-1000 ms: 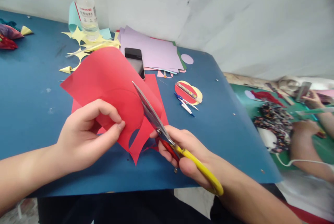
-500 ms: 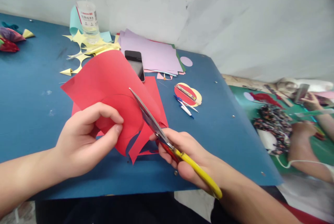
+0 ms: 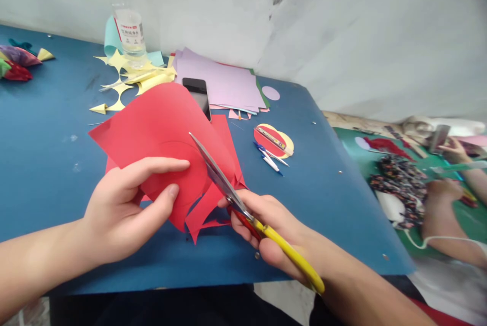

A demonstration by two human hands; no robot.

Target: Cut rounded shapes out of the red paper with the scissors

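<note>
My left hand (image 3: 133, 204) grips a sheet of red paper (image 3: 152, 118), its thumb and forefinger parted on the front face while the other fingers go behind it. A drawn circle outline shows on the sheet, with a cut along its lower right and a strip hanging loose there. In my right hand (image 3: 266, 224) is a pair of scissors (image 3: 224, 181) with yellow and red handles. Their blades lie together across the paper's right side, pointing up and left. More red paper (image 3: 224, 133) lies underneath on the blue table (image 3: 304, 204).
Behind the paper are a phone (image 3: 200, 95), lilac sheets (image 3: 228, 85), yellow scraps (image 3: 117, 87) and a water bottle (image 3: 129, 32). To the right lie a utility knife (image 3: 271, 138) on paper circles and pens (image 3: 270, 159). Another person's arm (image 3: 443, 209) rests by a green table.
My left forefinger has straightened and parted from the thumb, which still lies on the red paper. The scissors hold nearly the same place. The view has shifted slightly.
</note>
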